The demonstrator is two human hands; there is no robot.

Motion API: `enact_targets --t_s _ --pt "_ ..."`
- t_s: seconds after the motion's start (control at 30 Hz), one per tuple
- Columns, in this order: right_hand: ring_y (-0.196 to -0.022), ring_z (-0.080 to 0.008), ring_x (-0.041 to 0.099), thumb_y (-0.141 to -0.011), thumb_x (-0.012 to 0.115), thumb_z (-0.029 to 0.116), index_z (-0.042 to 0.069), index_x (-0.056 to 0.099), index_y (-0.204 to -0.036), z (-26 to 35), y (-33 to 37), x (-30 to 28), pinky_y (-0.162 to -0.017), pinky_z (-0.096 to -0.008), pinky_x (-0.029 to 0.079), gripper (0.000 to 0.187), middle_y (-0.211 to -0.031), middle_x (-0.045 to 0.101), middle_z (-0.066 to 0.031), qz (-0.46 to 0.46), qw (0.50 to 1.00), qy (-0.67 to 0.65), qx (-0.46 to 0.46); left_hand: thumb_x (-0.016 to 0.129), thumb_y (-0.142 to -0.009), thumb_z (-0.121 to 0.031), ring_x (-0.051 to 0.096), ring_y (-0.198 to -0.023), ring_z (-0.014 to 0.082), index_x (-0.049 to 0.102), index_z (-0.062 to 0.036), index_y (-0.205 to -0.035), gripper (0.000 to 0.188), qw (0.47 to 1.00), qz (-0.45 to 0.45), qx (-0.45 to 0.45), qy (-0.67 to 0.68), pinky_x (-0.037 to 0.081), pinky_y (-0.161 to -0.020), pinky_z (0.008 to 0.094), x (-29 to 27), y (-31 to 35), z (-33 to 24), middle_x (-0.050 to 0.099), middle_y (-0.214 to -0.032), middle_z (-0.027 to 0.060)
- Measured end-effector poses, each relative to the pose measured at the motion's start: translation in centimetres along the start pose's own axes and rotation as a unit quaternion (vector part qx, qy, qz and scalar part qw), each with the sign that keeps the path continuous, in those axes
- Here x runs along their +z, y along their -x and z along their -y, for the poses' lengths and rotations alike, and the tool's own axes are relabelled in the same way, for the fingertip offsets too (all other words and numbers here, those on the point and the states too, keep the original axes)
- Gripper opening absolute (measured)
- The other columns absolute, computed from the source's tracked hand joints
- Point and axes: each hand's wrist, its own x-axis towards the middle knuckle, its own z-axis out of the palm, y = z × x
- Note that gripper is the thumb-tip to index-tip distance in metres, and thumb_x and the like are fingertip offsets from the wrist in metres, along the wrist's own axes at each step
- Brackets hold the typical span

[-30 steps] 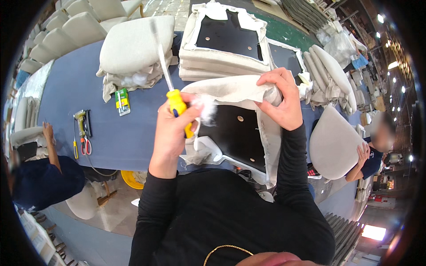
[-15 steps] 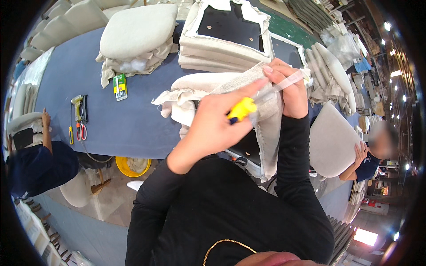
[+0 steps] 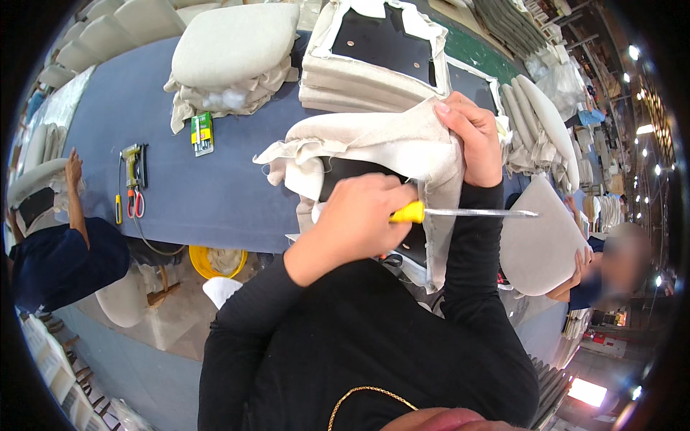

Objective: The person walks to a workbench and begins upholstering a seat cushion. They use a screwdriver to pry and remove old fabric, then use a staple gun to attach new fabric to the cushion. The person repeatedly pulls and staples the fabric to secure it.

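Note:
A screwdriver [image 3: 409, 212] with a yellow handle and long metal shaft is gripped in my left hand [image 3: 358, 221]. Its shaft points right, across the cushion's edge and in front of my right sleeve. Beneath it lies a beige upholstered seat cushion [image 3: 359, 129], underside partly showing, black panel framed by loose fabric and white lining. My right hand [image 3: 473, 136] pinches the beige fabric at the cushion's far right corner and holds it raised. My left fingers are wrapped round the handle and hide part of it.
Behind stand stacked cushions [image 3: 366, 82] and another pile [image 3: 233, 47]. On the blue table [image 3: 237, 179] lie a staple gun [image 3: 134, 169], red-handled scissors [image 3: 135, 204] and a green-yellow package [image 3: 202, 135]. A yellow bucket [image 3: 198, 264] sits below. Co-workers are at left [image 3: 65, 258] and right [image 3: 578, 266].
My left hand has drawn the screwdriver down from beside my right fingers, and its shaft now lies nearly level. My right hand keeps hold of the fabric. The view has shifted slightly.

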Motion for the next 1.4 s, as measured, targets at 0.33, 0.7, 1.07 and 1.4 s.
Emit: enact_targets --t_s 0.33,0.7,1.07,1.4 --pt "-0.085 -0.0110 0.056 -0.095 0.075 0.011 -0.004 0.073 -0.088 1.3 0.0 1.0 -0.076 -0.0275 0.041 0.016 -0.090 0.064 -0.0037 0.021 0.986 0.142 -0.089 0.084 -0.085 -0.012 0.065 -0.074 0.0120 0.072 -0.0034 -0.103 0.024 0.953 -0.168 -0.131 0.217 0.052 -0.070 0.0299 -2.7 -3.9 0.4 0.071 -0.082 0.0060" --pt "-0.106 -0.0204 0.064 -0.084 0.081 0.008 0.002 0.066 -0.088 1.4 0.7 0.5 -0.100 -0.0330 0.045 0.017 -0.110 0.069 -0.0106 0.065 0.979 0.162 -0.104 0.073 -0.097 -0.016 0.068 -0.076 0.0237 0.074 -0.0025 -0.113 0.021 0.971 -0.138 -0.136 0.143 0.052 -0.071 0.0341 -2.1 4.2 1.9 0.073 -0.088 0.0131" --pt "-0.106 -0.0213 0.064 -0.082 0.081 0.011 0.002 0.074 -0.089 1.1 1.0 -0.3 -0.100 -0.0332 0.044 0.014 -0.112 0.070 -0.0123 0.063 0.983 0.145 -0.089 0.077 -0.094 -0.014 0.069 -0.074 0.0265 0.075 -0.0037 -0.112 0.021 0.978 -0.109 -0.171 0.050 0.052 -0.069 0.0346 -1.2 7.6 2.5 0.070 -0.085 0.0116" --pt "-0.105 -0.0233 0.063 -0.079 0.080 0.009 0.000 0.077 -0.091 0.0 -0.3 -1.0 -0.096 -0.0363 0.045 0.015 -0.110 0.070 -0.0125 0.125 0.953 0.120 -0.250 0.081 -0.089 -0.011 0.068 -0.074 0.0277 0.074 -0.0051 -0.106 0.019 0.973 -0.140 -0.183 -0.009 0.052 -0.066 0.0339 -1.2 6.1 2.6 0.068 -0.087 0.0103"
